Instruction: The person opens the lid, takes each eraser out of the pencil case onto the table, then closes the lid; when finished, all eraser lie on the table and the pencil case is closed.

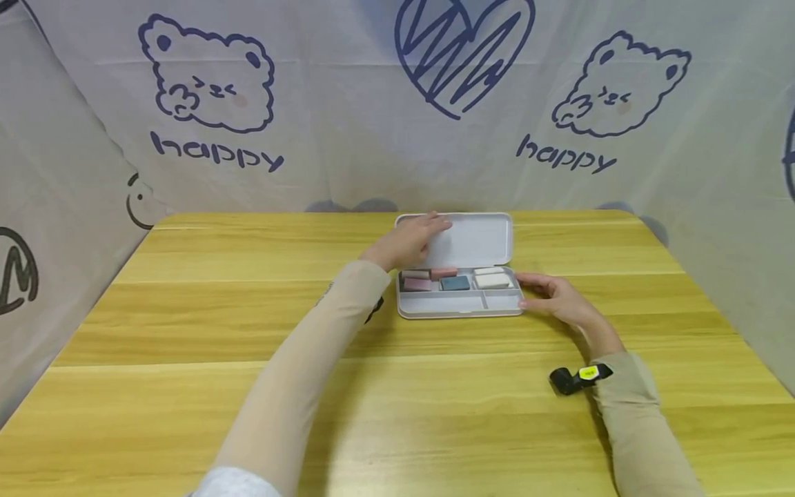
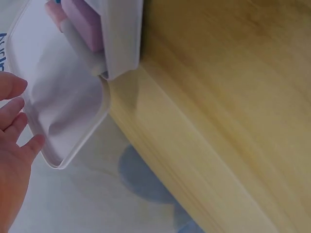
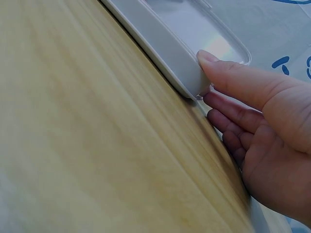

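Note:
A white hinged case (image 1: 441,315) lies on the table, its lid (image 1: 481,238) raised toward the back. My left hand (image 1: 406,241) is at the lid's left part, with loosely extended fingers at the lid's edge in the left wrist view. At the case's right end, my right hand (image 1: 562,300) holds the corner between thumb and fingers; the right wrist view shows the thumb (image 3: 209,57) on the rim. The back compartment carries small eraser-like blocks: a pink-purple block (image 1: 417,284), a salmon block (image 1: 444,273), a blue block (image 1: 455,283) and white blocks (image 1: 492,280).
The case stands near the back of a wooden table (image 1: 248,331). Behind the table hangs a white cloth (image 1: 335,90) with bear and heart drawings. A divider (image 1: 485,299) splits the front of the case into two compartments. A black strap (image 1: 580,378) is round the right wrist.

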The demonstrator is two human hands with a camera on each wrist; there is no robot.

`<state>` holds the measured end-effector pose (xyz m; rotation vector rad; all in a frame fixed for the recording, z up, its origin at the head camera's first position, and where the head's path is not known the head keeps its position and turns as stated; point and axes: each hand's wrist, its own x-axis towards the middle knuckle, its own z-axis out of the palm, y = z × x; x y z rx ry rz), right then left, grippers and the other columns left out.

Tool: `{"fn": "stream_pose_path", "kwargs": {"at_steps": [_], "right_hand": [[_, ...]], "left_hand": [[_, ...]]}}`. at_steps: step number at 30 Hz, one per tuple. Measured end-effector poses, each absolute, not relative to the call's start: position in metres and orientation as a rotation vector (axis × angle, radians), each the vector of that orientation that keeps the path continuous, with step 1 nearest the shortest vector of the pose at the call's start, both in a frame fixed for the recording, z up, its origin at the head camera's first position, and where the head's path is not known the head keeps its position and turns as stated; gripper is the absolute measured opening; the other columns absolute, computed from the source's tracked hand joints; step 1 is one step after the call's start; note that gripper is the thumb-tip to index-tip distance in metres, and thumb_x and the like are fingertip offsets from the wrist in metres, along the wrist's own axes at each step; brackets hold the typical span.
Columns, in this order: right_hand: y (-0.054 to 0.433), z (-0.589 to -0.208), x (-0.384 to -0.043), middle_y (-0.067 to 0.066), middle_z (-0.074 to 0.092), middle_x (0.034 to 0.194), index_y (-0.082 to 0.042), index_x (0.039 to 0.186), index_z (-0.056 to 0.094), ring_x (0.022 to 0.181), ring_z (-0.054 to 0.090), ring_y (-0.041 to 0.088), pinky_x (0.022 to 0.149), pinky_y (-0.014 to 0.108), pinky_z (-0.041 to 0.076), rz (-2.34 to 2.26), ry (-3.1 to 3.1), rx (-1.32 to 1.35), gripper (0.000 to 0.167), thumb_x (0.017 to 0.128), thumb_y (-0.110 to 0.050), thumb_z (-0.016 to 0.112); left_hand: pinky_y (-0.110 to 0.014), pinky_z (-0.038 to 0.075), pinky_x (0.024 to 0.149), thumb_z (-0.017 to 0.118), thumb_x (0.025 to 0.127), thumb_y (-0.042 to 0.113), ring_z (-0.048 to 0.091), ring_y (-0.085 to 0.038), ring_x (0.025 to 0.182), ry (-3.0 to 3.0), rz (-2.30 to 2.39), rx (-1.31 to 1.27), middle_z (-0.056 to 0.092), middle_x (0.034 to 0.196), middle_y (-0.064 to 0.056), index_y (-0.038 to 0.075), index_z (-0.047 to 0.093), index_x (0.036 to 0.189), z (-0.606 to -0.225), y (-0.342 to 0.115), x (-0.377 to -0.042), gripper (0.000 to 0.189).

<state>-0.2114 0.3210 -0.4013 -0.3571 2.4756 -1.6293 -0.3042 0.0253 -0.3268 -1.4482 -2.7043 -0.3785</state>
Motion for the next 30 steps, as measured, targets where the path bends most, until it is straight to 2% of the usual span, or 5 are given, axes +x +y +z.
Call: {"fn": "stream_pose_path", "kwargs": {"at_steps": [10, 17, 19, 27, 30], "right_hand": [[0.320, -0.402, -0.211, 0.028, 0.038, 0.130, 0.014, 0.126, 0.039, 0.118, 0.035, 0.030, 0.090, 0.017, 0.032, -1.632, 2.482, -0.346, 0.056, 0.079, -0.001, 0.065], [0.321, -0.403, -0.212, 0.030, 0.037, 0.129, 0.015, 0.125, 0.039, 0.107, 0.044, 0.007, 0.088, 0.016, 0.034, -1.687, 2.451, -0.352, 0.055, 0.078, 0.000, 0.065], [0.321, -0.403, -0.212, 0.031, 0.037, 0.129, 0.015, 0.125, 0.039, 0.105, 0.044, 0.005, 0.088, 0.015, 0.035, -1.690, 2.451, -0.356, 0.055, 0.079, -0.001, 0.065], [0.321, -0.402, -0.213, 0.027, 0.037, 0.131, 0.012, 0.127, 0.039, 0.115, 0.038, 0.022, 0.089, 0.015, 0.032, -1.660, 2.454, -0.304, 0.056, 0.079, -0.003, 0.065], [0.320, -0.402, -0.212, 0.027, 0.038, 0.131, 0.013, 0.127, 0.039, 0.116, 0.037, 0.024, 0.090, 0.015, 0.032, -1.653, 2.464, -0.305, 0.056, 0.079, -0.003, 0.065]], "left_hand": [[-0.032, 0.022, 0.103, 0.050, 0.085, 0.000, 0.030, -0.026, 0.127, -2.629, -0.363, -1.445, 0.044, 0.132, -0.013, 0.002, 0.047, 0.128, -0.330, 0.021, -0.304, 0.043], [-0.034, 0.024, 0.103, 0.056, 0.083, 0.002, 0.035, -0.027, 0.124, -2.535, -0.336, -1.466, 0.049, 0.126, -0.013, 0.002, 0.056, 0.119, -0.326, 0.020, -0.301, 0.036], [-0.035, 0.026, 0.102, 0.058, 0.083, 0.002, 0.037, -0.027, 0.122, -2.508, -0.320, -1.467, 0.051, 0.125, -0.013, 0.003, 0.058, 0.117, -0.326, 0.019, -0.300, 0.034], [-0.031, 0.040, 0.087, 0.061, 0.082, 0.005, 0.053, -0.022, 0.099, -2.545, -0.367, -1.418, 0.061, 0.104, -0.008, 0.004, 0.065, 0.105, -0.327, 0.013, -0.295, 0.024], [-0.029, 0.044, 0.083, 0.062, 0.082, 0.006, 0.056, -0.020, 0.094, -2.602, -0.398, -1.399, 0.063, 0.100, -0.007, 0.004, 0.067, 0.101, -0.329, 0.009, -0.294, 0.020]]}}
